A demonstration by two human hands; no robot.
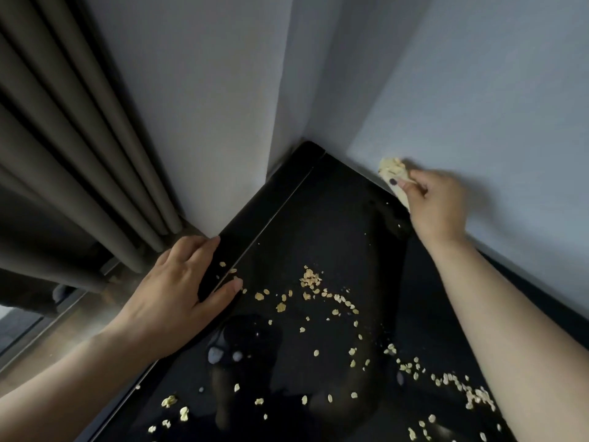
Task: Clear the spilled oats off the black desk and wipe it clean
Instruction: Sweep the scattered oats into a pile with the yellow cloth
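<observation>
Pale oat flakes (310, 279) lie scattered over the glossy black desk (334, 218), thickest in a small heap at its middle and in a trail toward the lower right. My left hand (185, 282) rests on the desk's left edge, fingers over the rim and thumb on the top. My right hand (436, 199) is at the far right side of the desk by the wall and pinches a crumpled pale yellow cloth (393, 173), which is partly hidden by the fingers.
A grey-white wall (478, 90) runs along the desk's right side and a wall corner (280, 106) meets its far end. Dark pleated curtains (63, 138) hang at the left above a wooden floor (79, 330).
</observation>
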